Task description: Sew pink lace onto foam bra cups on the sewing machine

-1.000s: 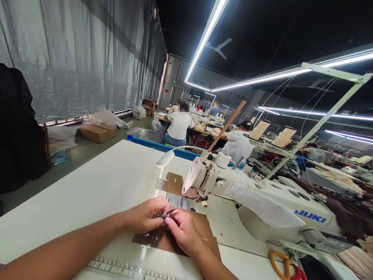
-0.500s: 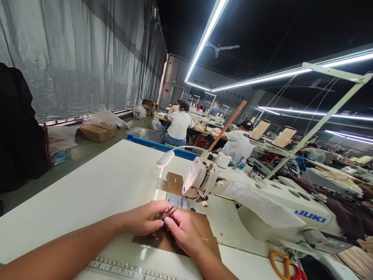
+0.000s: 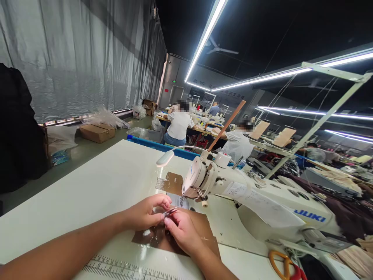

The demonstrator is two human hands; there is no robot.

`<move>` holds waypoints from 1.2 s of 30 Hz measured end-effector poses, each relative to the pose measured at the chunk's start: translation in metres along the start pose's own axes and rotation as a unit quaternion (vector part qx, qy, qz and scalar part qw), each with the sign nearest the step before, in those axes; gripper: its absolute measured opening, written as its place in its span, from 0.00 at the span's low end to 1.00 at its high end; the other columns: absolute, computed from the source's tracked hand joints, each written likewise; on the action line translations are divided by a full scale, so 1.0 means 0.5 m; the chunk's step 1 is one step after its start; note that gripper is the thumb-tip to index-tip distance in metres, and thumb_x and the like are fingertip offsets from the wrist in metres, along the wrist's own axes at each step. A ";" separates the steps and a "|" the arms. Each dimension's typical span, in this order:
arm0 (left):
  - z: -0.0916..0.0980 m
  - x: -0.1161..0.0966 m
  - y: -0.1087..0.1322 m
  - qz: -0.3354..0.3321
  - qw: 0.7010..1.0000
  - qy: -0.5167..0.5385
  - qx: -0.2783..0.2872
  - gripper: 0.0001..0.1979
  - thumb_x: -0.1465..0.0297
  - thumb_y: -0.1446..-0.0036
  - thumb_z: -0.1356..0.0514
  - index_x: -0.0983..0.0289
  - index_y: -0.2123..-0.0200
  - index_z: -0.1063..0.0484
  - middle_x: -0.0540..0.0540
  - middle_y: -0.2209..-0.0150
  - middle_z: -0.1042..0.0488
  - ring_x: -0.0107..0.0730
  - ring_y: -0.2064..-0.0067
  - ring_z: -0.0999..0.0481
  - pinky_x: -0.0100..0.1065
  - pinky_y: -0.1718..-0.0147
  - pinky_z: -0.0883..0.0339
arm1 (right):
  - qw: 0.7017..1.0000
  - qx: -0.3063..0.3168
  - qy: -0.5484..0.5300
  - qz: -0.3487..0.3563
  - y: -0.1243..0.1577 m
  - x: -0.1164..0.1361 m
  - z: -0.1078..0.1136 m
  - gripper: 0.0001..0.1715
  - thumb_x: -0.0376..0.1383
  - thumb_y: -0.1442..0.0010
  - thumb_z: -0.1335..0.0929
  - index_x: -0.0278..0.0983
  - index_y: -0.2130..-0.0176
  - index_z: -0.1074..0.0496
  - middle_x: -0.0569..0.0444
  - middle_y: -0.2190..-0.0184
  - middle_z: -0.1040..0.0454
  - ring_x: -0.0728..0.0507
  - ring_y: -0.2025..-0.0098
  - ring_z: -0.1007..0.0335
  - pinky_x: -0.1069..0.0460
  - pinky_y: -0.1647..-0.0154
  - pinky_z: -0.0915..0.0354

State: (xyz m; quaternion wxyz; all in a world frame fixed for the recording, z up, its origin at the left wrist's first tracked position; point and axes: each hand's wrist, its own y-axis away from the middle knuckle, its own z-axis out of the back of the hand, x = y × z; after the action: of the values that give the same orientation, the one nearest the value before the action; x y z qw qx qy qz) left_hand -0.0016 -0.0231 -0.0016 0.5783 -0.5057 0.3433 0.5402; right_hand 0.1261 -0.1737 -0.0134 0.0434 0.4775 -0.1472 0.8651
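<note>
My left hand (image 3: 148, 214) and my right hand (image 3: 182, 229) meet in front of the sewing machine needle area. Between their fingertips is a small pointed metal tool (image 3: 170, 212), like tweezers or thread snips; its exact kind is unclear. The left thumb presses at its near end, with the index finger raised and bent. The right thumb and index finger close on it from the other side. Beneath the hands lies a brown sheet (image 3: 201, 223), partly covered by them. The white sewing machine head (image 3: 194, 181) stands just beyond, dark strands hanging near its needle.
A brown piece (image 3: 175, 182) lies behind the needle plate. A clear ruler (image 3: 116, 268) runs along the table's front. Orange-handled scissors (image 3: 279, 262) lie at the lower right. A machine lamp (image 3: 165, 158) overhangs the white table (image 3: 96, 186). Co-workers (image 3: 177, 126) sit farther back.
My left index finger has lifted and opened away from the thumb. The pointed tool has tilted flatter, its tips now toward the right. My right hand has hardly moved.
</note>
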 end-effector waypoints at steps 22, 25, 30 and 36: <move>0.011 0.013 -0.002 -0.039 0.995 0.082 0.037 0.19 0.58 0.43 0.38 0.66 0.55 0.33 0.64 0.43 0.37 0.48 0.38 0.41 0.47 0.39 0.47 | 0.998 0.019 0.016 -0.056 0.002 0.006 -0.004 0.16 0.42 0.41 0.32 0.35 0.75 0.32 0.57 0.77 0.34 0.51 0.74 0.43 0.55 0.73 0.46; 0.011 0.011 -0.001 -0.032 0.996 0.067 0.043 0.19 0.58 0.43 0.38 0.66 0.56 0.32 0.64 0.44 0.37 0.49 0.37 0.42 0.47 0.39 0.47 | 0.998 0.017 -0.020 -0.056 0.003 0.002 -0.004 0.09 0.37 0.44 0.31 0.35 0.72 0.31 0.58 0.77 0.36 0.51 0.74 0.43 0.56 0.74 0.46; 0.008 0.007 0.000 -0.025 0.997 0.046 0.059 0.20 0.56 0.42 0.39 0.66 0.56 0.32 0.62 0.46 0.34 0.51 0.37 0.43 0.44 0.42 0.41 | 0.999 0.016 -0.047 0.000 0.003 -0.005 -0.004 0.05 0.35 0.45 0.31 0.35 0.68 0.27 0.56 0.72 0.32 0.49 0.70 0.39 0.55 0.69 0.41; 0.006 0.006 -0.004 -0.019 0.996 0.063 0.052 0.20 0.56 0.42 0.39 0.66 0.56 0.33 0.62 0.46 0.35 0.49 0.37 0.42 0.45 0.40 0.42 | 0.997 0.009 -0.077 -0.009 0.003 -0.009 -0.006 0.13 0.44 0.40 0.31 0.36 0.66 0.23 0.52 0.67 0.25 0.45 0.63 0.31 0.53 0.62 0.37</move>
State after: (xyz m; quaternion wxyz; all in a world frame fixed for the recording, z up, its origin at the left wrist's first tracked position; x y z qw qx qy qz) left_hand 0.0007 -0.0191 -0.0032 0.5915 -0.5140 0.3971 0.4778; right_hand 0.1257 -0.1737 -0.0190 0.0357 0.5444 -0.1381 0.8266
